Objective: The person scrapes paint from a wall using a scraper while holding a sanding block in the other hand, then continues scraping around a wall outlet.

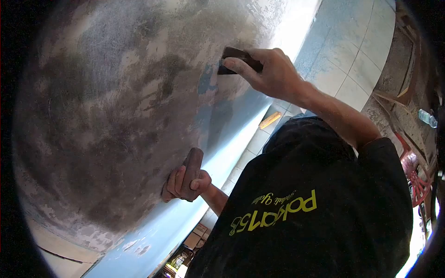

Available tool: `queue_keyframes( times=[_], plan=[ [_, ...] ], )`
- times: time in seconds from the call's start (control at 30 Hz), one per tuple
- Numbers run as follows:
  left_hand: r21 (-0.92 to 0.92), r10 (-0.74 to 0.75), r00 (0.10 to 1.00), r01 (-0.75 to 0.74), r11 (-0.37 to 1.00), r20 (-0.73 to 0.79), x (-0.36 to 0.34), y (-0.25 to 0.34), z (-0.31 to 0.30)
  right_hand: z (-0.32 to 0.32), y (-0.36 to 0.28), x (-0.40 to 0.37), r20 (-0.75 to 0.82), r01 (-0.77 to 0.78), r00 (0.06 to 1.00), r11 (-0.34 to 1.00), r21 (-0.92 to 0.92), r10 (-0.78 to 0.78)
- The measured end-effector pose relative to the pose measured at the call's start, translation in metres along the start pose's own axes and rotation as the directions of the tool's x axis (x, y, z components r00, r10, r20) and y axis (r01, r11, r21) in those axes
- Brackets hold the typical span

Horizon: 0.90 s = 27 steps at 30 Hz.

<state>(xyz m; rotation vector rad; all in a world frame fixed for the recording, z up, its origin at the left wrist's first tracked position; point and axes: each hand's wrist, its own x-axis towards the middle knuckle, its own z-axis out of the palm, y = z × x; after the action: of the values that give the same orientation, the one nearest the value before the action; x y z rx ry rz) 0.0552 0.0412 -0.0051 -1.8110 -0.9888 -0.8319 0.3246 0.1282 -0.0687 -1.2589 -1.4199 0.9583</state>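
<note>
Beside me is a wall (139, 102) with a patchy grey, scuffed surface and areas of light blue paint. My right hand (273, 74) is closed around a dark, flat-edged block (230, 54), its thumb along the near face. The block's edge lies against the wall, beside a blue patch. Lower down, my left hand (185, 183) grips a brown oblong block (193, 164), fingers wrapped round it. That hand rests close along the wall's grey part, near the blue strip.
Pale tiles (366, 65) cover the floor near the wall. A yellow oblong piece (270, 120) lies on them. On the right are a clear plastic bottle (427, 118), rough ground with wood strips, and a red plastic chair (419, 185). Boxes (194, 236) stand at the bottom.
</note>
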Motion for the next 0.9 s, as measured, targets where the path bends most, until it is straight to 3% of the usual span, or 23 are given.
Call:
queue_keyframes(
  times=[0.07,0.1,0.17,0.2,0.3,0.37,0.43,0.5,0.63,0.73,0.77,0.87,0.9],
  plan=[
    [-0.007,-0.004,1.0,0.004,1.0,0.0,0.001,0.002,0.002,-0.01,-0.003,0.006,0.022,0.058,0.998,0.97,-0.236,-0.055],
    [-0.011,-0.008,1.0,0.008,1.0,-0.008,0.001,0.002,0.003,-0.011,0.0,0.008,0.018,0.057,0.998,0.97,-0.237,-0.054],
    [-0.017,-0.011,1.0,0.01,1.0,-0.016,0.0,0.001,0.002,-0.012,0.007,0.011,-0.035,0.213,0.969,0.9,-0.38,-0.244],
    [-0.004,-0.01,1.0,0.01,1.0,-0.008,0.001,0.001,0.001,-0.012,0.006,0.01,-0.036,0.213,0.969,0.9,-0.38,-0.245],
    [0.014,-0.01,1.0,0.01,1.0,0.005,0.001,0.001,0.0,-0.006,0.001,0.005,-0.034,0.156,0.984,0.937,-0.311,-0.175],
    [0.021,-0.01,1.0,0.009,1.0,0.011,0.002,0.003,0.001,0.009,0.001,-0.004,-0.015,-0.018,1.0,0.996,0.088,0.02],
    [-0.003,-0.017,0.999,0.017,1.0,-0.028,0.004,0.005,0.003,0.023,-0.001,-0.008,-0.034,-0.045,0.998,0.985,0.164,0.051],
    [0.008,-0.015,0.999,0.015,1.0,-0.03,0.0,0.002,0.004,0.035,-0.001,-0.009,-0.133,-0.003,0.99,0.935,0.355,0.054],
    [0.01,0.017,1.0,-0.017,1.0,-0.025,-0.002,0.0,0.002,0.027,-0.003,-0.008,-0.111,-0.017,0.992,0.933,0.358,0.06],
    [0.023,0.058,0.996,-0.057,0.998,-0.075,-0.001,-0.002,0.005,0.002,-0.007,-0.001,0.033,-0.04,0.999,0.995,0.088,0.037],
    [0.006,0.064,0.995,-0.064,0.998,-0.083,0.0,-0.003,0.006,-0.006,-0.012,0.0,0.014,-0.043,0.999,0.995,0.085,0.042],
    [-0.002,0.07,0.992,-0.071,0.997,-0.108,0.001,-0.001,0.007,-0.024,-0.026,0.008,0.086,0.029,0.996,0.969,-0.244,-0.008],
    [0.018,0.067,0.993,-0.065,0.998,-0.095,0.002,0.0,0.006,-0.03,-0.028,0.006,0.071,0.025,0.997,0.968,-0.25,-0.007]
  ],
)
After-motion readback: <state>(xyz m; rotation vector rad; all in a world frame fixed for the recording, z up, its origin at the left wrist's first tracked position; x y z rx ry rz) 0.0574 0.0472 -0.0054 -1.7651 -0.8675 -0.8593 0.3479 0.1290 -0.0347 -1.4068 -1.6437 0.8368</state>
